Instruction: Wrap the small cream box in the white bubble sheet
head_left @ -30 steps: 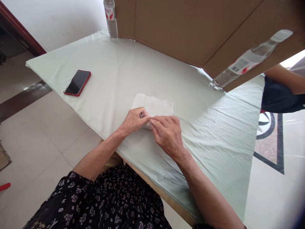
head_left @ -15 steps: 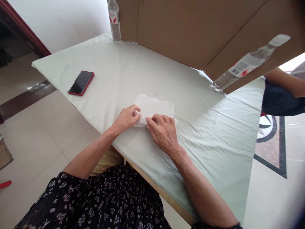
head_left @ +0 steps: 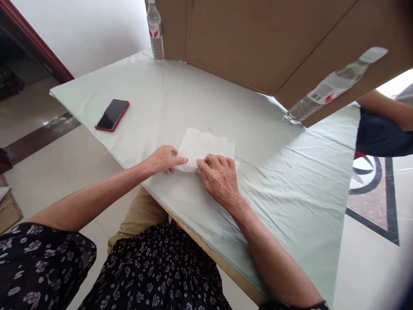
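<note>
A white, slightly crinkled sheet (head_left: 209, 144), roughly rectangular, lies on the pale green cloth in front of me; I cannot tell whether it is tissue or a thin wrap. At its near left corner, my left hand (head_left: 164, 159) grips the edge, the thumb lying on top and the fingers curled at the side and below. My right hand (head_left: 221, 178) rests over the near right part, thumb and fingertips pinching the near edge. Its palm hides that corner of the sheet.
A phone in a red case (head_left: 112, 115) lies on the cloth-covered table (head_left: 274, 181), to the left. Behind, a brown cardboard panel (head_left: 232, 43) stands with one bottle (head_left: 155, 34) at its left and another bottle (head_left: 332, 88) at its right. Someone's arm (head_left: 385, 110) shows at far right.
My left hand has moved left along the sheet's near edge and opened out its thumb, with the elbow swung outward. The right hand stays in place on the sheet.
</note>
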`<state>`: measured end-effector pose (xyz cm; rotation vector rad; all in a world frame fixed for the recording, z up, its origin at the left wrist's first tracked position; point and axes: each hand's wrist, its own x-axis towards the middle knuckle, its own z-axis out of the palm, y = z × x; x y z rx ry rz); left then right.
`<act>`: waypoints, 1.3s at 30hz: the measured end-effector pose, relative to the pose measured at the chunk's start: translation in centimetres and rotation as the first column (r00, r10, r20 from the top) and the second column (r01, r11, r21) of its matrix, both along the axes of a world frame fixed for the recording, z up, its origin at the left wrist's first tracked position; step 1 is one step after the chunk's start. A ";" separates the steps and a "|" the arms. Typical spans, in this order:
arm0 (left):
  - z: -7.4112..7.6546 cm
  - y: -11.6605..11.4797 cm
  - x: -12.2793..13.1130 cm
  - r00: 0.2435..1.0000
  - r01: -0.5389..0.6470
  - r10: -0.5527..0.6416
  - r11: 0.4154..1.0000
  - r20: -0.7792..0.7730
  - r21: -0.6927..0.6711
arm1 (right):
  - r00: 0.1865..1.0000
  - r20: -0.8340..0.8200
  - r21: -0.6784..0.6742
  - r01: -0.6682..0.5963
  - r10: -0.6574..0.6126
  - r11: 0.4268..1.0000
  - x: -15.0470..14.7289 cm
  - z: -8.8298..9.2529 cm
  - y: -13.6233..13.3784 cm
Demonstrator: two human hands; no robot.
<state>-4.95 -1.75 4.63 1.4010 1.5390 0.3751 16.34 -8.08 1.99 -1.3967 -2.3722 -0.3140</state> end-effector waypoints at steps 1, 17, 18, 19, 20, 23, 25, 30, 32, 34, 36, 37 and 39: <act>0.0 0.1 0.3 0.998 -0.035 0.037 0.999 0.054 -0.042 | 1.000 0.002 0.003 0.001 -0.001 1.000 0.0 0.0 0.0; 0.2 0.6 3.2 0.992 -0.038 0.034 0.999 0.120 0.033 | 1.000 0.011 0.037 0.005 -0.006 0.999 -0.1 -0.2 0.0; 0.2 0.7 3.4 0.995 -0.021 0.014 0.997 0.102 0.069 | 1.000 0.011 0.033 0.005 -0.005 0.999 -0.1 -0.2 0.0; 0.2 0.8 3.6 0.997 -0.004 -0.002 0.996 0.079 0.086 | 1.000 0.011 0.030 0.005 -0.005 1.000 -0.1 -0.2 0.0; 0.2 0.8 3.8 0.998 0.007 -0.012 0.996 0.054 0.086 | 1.000 0.012 0.026 0.006 -0.006 1.000 -0.1 -0.2 -0.1; 0.1 0.6 4.4 0.999 -0.019 0.018 0.999 0.030 0.033 | 1.000 0.015 0.015 0.011 -0.012 1.000 -0.2 -0.1 -0.1; 0.1 0.6 4.8 0.993 -0.067 0.068 0.998 0.093 -0.016 | 1.000 0.013 0.013 0.011 -0.011 1.000 -0.1 -0.1 -0.1; 0.5 0.5 5.0 0.938 -0.144 0.195 0.972 0.288 -0.188 | 1.000 0.011 0.012 0.008 -0.009 1.000 -0.1 -0.1 -0.1; 0.6 0.5 5.0 0.928 -0.137 0.199 0.969 0.316 -0.207 | 1.000 0.009 0.006 0.010 -0.010 1.000 -0.1 -0.1 -0.1; 0.6 0.6 5.1 0.926 -0.128 0.187 0.972 0.327 -0.195 | 1.000 0.003 0.003 0.014 -0.014 1.000 -0.1 -0.2 -0.1; 0.5 0.6 5.2 0.926 -0.125 0.180 0.976 0.333 -0.178 | 1.000 -0.005 0.003 0.017 -0.017 1.000 -0.2 -0.2 -0.2; 0.5 0.6 5.3 0.925 -0.126 0.178 0.977 0.336 -0.172 | 1.000 -0.006 0.003 0.017 -0.017 1.000 -0.2 -0.2 -0.2; 0.6 0.6 5.6 0.924 -0.122 0.174 0.978 0.340 -0.169 | 1.000 -0.006 0.005 0.016 -0.016 1.000 -0.2 -0.3 -0.2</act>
